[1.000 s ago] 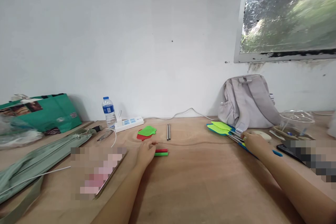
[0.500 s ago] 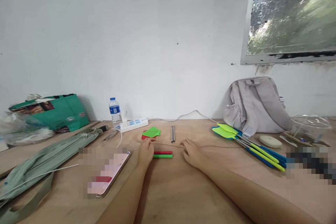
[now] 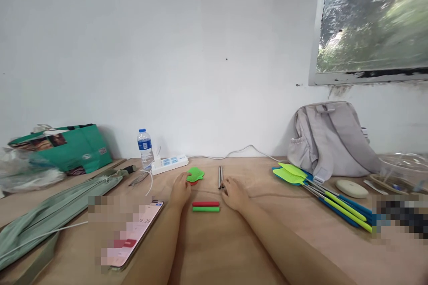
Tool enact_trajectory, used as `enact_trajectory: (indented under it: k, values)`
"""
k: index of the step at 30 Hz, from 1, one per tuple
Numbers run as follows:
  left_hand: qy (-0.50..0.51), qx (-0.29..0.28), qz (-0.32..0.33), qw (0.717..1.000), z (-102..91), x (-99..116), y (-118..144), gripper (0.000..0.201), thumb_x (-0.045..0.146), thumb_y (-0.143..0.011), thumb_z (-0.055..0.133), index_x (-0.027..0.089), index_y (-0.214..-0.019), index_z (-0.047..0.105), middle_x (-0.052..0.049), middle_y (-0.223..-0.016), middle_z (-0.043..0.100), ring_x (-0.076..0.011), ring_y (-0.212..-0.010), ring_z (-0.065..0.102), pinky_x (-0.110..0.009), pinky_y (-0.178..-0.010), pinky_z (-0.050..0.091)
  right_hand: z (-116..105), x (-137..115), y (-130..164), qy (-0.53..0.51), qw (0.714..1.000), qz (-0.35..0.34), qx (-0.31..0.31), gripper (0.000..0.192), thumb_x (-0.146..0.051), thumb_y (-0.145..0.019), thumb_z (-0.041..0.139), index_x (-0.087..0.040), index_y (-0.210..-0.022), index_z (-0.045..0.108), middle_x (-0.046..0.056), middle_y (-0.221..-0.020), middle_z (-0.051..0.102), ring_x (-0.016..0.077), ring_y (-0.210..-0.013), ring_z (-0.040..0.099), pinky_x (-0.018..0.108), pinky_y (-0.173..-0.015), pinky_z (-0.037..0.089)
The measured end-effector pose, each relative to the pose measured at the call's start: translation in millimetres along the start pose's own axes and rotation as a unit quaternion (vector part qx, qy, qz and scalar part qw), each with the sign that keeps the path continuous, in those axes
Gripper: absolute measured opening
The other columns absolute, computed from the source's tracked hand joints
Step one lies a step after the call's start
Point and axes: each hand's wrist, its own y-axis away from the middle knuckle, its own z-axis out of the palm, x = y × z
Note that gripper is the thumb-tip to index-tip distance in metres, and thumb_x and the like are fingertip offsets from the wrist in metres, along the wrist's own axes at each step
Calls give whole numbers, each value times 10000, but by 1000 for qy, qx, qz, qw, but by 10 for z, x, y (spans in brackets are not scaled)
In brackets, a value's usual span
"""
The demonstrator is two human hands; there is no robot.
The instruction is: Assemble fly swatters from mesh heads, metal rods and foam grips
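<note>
**Two hands at small swatter parts on a wooden tabletop**

While both forearms stretch forward over the tabletop (image 3: 234,249) in the head view, the left hand (image 3: 179,191) rests with its fingertips on a green swatter head (image 3: 195,174), which lies over a red one showing only at its edge. Its grip looks loose, not closed around anything. The right hand (image 3: 235,193) touches the near end of two grey metal rods (image 3: 220,176) lying side by side; whether its fingers pinch them cannot be told. Between the hands, nearer the viewer, lie a red handle (image 3: 205,204) and a green handle (image 3: 205,209), parallel and touching. These parts lie separate, none joined. Far right, several finished fly swatters (image 3: 321,193) lie bundled before a grey backpack (image 3: 329,140). At left sit a water bottle (image 3: 145,147), a power strip (image 3: 169,164) and a phone (image 3: 130,236).
</note>
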Motion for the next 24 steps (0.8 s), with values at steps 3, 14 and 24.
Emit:
enact_trajectory:
  k: [3, 14, 24]
  values:
    - [-16, -35, -5, 999, 48, -34, -104, 358, 53, -643, 372, 144, -920, 579, -84, -971, 617, -205, -987, 535, -368, -926, 383, -14, -40, -4, 14, 1000, 19, -1, 227, -201, -762, 410, -179, -943, 545, 79, -982, 555, 201, -930, 476, 303, -805, 332]
    - [-29, -178, -37, 983, 91, -138, -149, 548, 355, -727, 465, 145, -1232, 428, -106, -1160, 557, -237, -1086, 496, -379, -938, 354, 51, 0, -249, 26, 992, 127, -8, 263, -221, -751, 413, -103, -909, 587, 190, -900, 624, 302, -878, 554, 390, -729, 378]
    - [-2, -200, 5, 980, 28, -29, -140, 339, 377, -754, 467, 244, -1041, 588, -38, -1114, 597, -214, -1050, 519, -362, -909, 382, 195, 193, -268, -220, 947, 223, 66, 172, -183, -749, 429, -188, -920, 412, 50, -746, 605, 181, -686, 569, 259, -587, 380]
